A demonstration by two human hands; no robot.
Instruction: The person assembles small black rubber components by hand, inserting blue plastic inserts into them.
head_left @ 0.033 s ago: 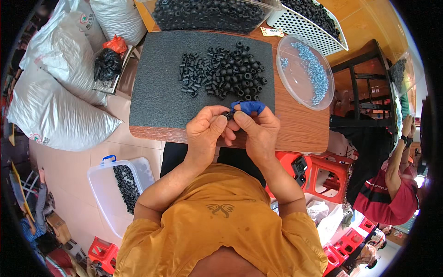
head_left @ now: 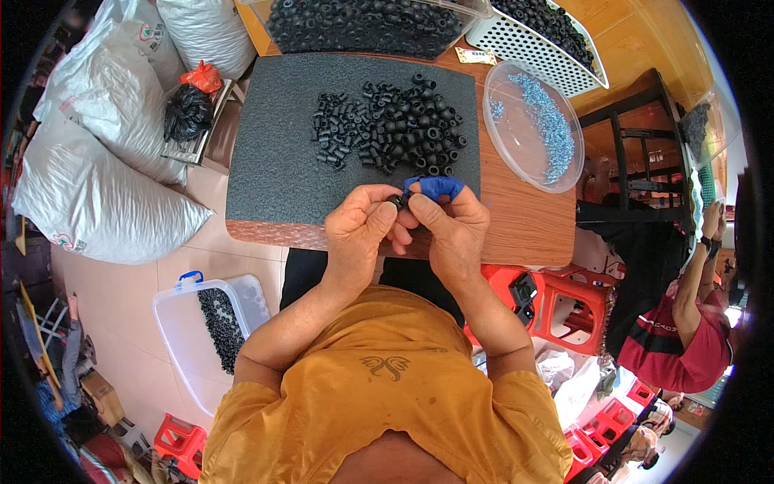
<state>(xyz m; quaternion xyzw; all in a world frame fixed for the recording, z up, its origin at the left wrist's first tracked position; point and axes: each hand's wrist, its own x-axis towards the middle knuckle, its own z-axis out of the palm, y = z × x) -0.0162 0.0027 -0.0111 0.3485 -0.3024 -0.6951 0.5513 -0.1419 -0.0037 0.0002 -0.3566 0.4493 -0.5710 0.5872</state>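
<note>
Between finger and thumb, my left hand (head_left: 359, 222) pinches a small black ring-like part (head_left: 395, 202) at the table's near edge. My right hand (head_left: 451, 226) meets it there, thumb and forefinger closed on the same part; blue tape (head_left: 435, 188) wraps its forefinger. Whether a second piece sits between the right fingertips is hidden. Just beyond, on a dark grey mat (head_left: 270, 145), lie a heap of round black hollow parts (head_left: 419, 121) and, left of it, a spread of smaller black pieces (head_left: 330, 125).
A clear round lid (head_left: 504, 149) holds small blue pieces (head_left: 544, 121) at right. Behind the mat stand a clear bin (head_left: 363, 28) and a white perforated basket (head_left: 544, 52), both full of black parts. A clear tub (head_left: 181, 323) sits on the floor, left, near white sacks (head_left: 97, 194).
</note>
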